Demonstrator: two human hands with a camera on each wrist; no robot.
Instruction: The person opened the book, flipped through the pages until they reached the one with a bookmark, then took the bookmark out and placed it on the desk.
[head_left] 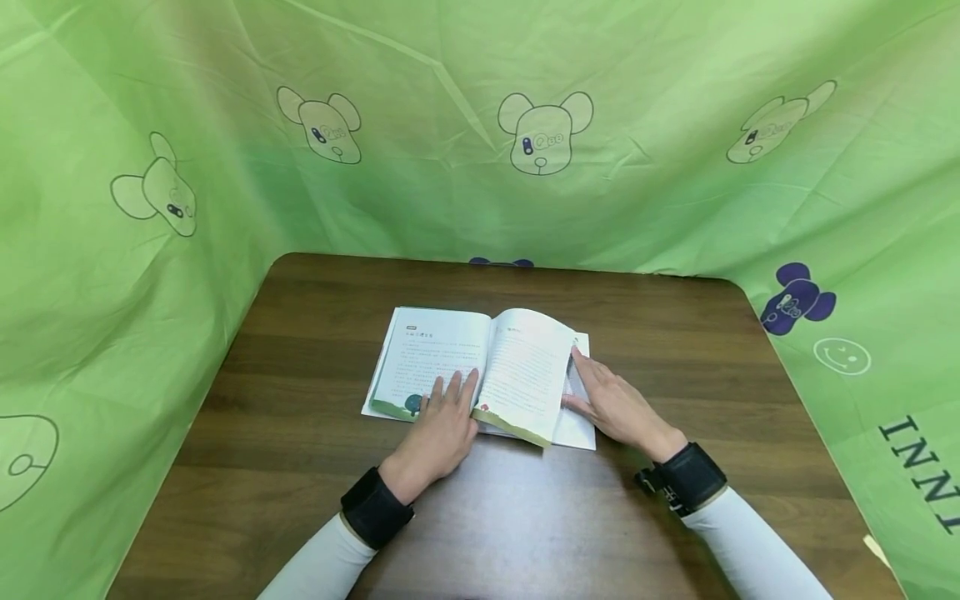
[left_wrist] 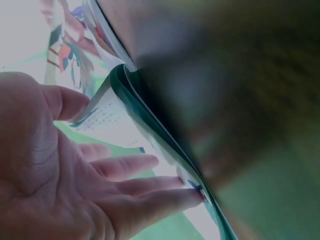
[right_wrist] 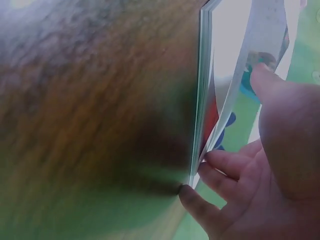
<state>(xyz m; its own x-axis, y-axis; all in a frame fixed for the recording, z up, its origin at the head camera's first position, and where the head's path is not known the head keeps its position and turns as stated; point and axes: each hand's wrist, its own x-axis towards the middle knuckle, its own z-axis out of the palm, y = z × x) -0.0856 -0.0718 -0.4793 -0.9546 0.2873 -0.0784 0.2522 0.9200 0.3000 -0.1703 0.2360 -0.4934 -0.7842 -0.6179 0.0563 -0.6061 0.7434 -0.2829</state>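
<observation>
The left hand (head_left: 442, 429) lies with its fingers extended and slightly spread over the lower part of the left page (head_left: 427, 354), near the fold, with nothing in its grasp. The right hand (head_left: 621, 408) is also open, thumb held apart from the fingers, its fingertips touching the page edges on the book's right side. Between the hands the book (head_left: 525, 367) lies open on the table (head_left: 315, 350), around its middle. Its right page arches up from the fold, and a white sheet (head_left: 576, 429) shows beneath its outer edge. Printed lines cover both pages, green strips run along their bottom edges, and a dark tree drawing (head_left: 413, 404) sits low on the left one. Black bands (head_left: 377, 508) circle both wrists, above white sleeves (head_left: 318, 558). Past the table hangs green cloth (head_left: 420, 200) with outlined animal heads, a purple figure (head_left: 798, 300) and a smiling face (head_left: 842, 356)
</observation>
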